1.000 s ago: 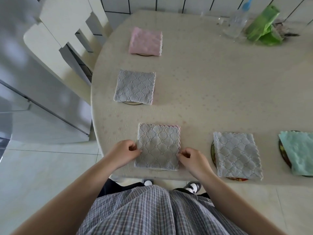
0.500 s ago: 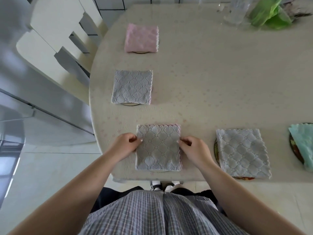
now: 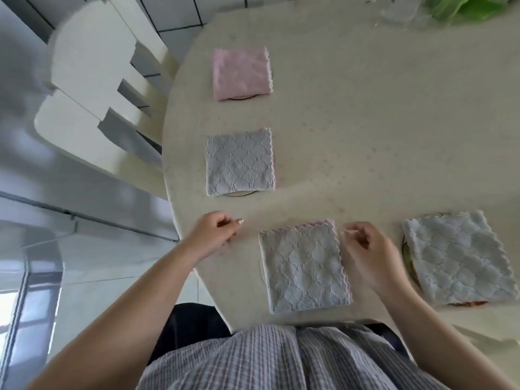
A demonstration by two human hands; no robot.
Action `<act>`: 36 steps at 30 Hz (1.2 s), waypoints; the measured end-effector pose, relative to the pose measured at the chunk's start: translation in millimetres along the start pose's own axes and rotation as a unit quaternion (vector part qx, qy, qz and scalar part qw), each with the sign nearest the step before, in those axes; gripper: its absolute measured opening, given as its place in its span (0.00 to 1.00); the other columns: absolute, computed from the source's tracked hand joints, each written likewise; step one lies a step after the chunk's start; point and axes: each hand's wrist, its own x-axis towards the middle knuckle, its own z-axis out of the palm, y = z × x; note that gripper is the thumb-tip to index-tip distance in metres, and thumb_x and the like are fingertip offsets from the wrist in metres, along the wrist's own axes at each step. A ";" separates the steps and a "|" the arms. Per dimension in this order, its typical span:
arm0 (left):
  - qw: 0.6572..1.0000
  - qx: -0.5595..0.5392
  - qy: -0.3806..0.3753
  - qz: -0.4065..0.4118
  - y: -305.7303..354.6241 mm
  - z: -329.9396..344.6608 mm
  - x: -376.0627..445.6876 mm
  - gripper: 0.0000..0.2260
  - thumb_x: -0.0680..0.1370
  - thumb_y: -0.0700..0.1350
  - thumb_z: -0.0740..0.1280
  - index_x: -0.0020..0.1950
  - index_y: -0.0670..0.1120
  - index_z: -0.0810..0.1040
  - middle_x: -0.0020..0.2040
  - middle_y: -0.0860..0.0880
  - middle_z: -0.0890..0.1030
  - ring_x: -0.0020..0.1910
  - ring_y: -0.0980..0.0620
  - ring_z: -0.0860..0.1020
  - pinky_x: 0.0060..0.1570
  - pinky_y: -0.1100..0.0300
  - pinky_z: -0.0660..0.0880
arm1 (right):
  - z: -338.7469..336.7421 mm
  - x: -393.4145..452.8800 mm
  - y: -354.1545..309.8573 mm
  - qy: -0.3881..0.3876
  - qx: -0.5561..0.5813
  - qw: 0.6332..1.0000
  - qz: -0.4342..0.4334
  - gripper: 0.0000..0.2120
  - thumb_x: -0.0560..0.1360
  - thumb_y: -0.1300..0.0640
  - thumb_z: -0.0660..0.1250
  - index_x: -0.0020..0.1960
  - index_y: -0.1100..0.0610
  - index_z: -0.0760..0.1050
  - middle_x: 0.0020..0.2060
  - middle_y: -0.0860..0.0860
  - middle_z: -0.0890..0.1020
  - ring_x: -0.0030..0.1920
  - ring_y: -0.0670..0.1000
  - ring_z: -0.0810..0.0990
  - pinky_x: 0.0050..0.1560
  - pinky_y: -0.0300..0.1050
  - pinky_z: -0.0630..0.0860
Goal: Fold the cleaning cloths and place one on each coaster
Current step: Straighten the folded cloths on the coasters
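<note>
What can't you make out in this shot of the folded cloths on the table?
- Head view: coaster under the nearest grey cloth, almost wholly covered by it.
- Head view: green item, cut off by the top edge and blurred.
- Head view: right hand, motion-blurred, so its fingers are unclear.

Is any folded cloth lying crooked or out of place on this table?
Nothing is spilled or damaged. The nearest grey cloth lies slightly turned against the table edge, with a pink edge showing along its far side. Both hands are off it.

Pink cloth (image 3: 241,73); grey diamond-patterned cloths (image 3: 239,161); cream speckled table (image 3: 380,122); plaid shirt (image 3: 281,358).
</note>
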 end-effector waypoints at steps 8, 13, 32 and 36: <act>0.997 -0.010 0.003 0.071 -1.0 -110.2 122.8 0.04 0.76 0.44 0.67 0.41 0.49 0.75 0.36 0.49 0.76 0.35 0.52 0.74 0.40 0.59 0.72 | 137.4 -22.5 -83.0 0.059 0.143 0.988 -0.014 0.12 0.75 0.57 0.65 0.56 0.46 0.72 0.40 0.42 0.79 0.36 0.39 0.76 0.39 0.33 0.70; 0.996 -0.006 -0.050 0.067 1.3 -127.3 173.0 0.12 0.75 0.47 0.68 0.57 0.45 0.75 0.47 0.46 0.81 0.39 0.51 0.79 0.39 0.60 0.76 | 172.9 9.2 -114.7 0.087 0.141 0.986 0.039 0.23 0.74 0.58 0.66 0.68 0.51 0.67 0.55 0.46 0.76 0.51 0.47 0.80 0.54 0.40 0.72; 0.977 0.073 -0.011 0.198 12.1 -117.1 188.6 0.06 0.73 0.45 0.71 0.44 0.43 0.77 0.34 0.54 0.73 0.34 0.53 0.71 0.38 0.60 0.68 | 176.3 43.0 -117.1 0.156 -0.036 0.987 0.001 0.27 0.72 0.60 0.69 0.69 0.61 0.67 0.63 0.58 0.73 0.63 0.59 0.72 0.64 0.51 0.69; 0.980 0.044 -0.047 0.188 19.2 -128.2 196.4 0.05 0.74 0.44 0.70 0.47 0.47 0.76 0.37 0.54 0.76 0.36 0.57 0.74 0.38 0.70 0.71 | 162.7 43.2 -124.5 0.201 0.015 0.979 0.043 0.23 0.72 0.59 0.68 0.67 0.53 0.71 0.53 0.51 0.74 0.51 0.51 0.76 0.57 0.50 0.74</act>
